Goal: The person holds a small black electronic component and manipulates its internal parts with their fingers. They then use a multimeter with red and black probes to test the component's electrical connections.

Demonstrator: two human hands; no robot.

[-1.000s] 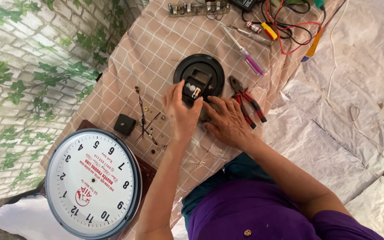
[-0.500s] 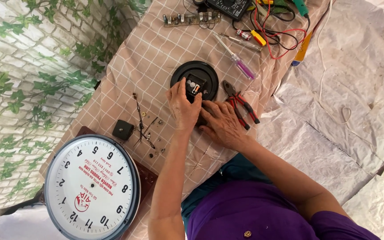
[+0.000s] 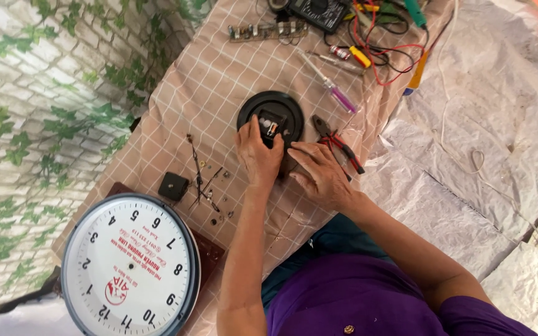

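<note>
A black round clock back lies on the checked cloth, with a small square movement in its middle. My left hand rests on the disc's near edge, thumb and fingers gripping it beside the movement. To its right, my right hand lies flat on the cloth with the fingers stretched toward the left hand, nothing visibly in it. Red-handled pliers lie just beyond its knuckles.
A white clock face in a grey rim lies near left. Clock hands and small parts and a black square piece sit between it and the disc. A purple-handled screwdriver, a multimeter and wires lie at the far end.
Both hands stay at the black disc. The view has drifted, so the disc sits slightly lower in the picture; the left fingers have shifted a little on the movement.
</note>
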